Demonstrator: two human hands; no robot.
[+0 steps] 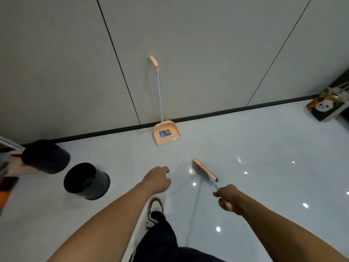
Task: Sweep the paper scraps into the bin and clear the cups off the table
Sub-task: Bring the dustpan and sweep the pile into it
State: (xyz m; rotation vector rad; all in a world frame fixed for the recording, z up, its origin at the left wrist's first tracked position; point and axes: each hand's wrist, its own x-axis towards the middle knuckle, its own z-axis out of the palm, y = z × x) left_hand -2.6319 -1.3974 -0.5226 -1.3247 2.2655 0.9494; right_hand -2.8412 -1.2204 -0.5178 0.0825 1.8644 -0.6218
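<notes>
A peach long-handled dustpan point(166, 132) stands on the white floor and leans against the wall ahead of me. My right hand point(227, 198) grips the white handle of a peach broom point(204, 170), whose head hovers low over the floor to the right of centre. My left hand point(157, 178) reaches forward toward the dustpan with loosely curled fingers and holds nothing. Two black bins sit at the left: one point(86, 181) near my left arm, another point(46, 156) further back. No paper scraps or cups are visible.
A panda-print gift bag point(327, 106) stands at the far right by the wall. Blurred orange and pink objects point(7, 178) crowd the left edge. My shoe point(154, 207) and dark trouser leg are below. The glossy floor reflects ceiling lights.
</notes>
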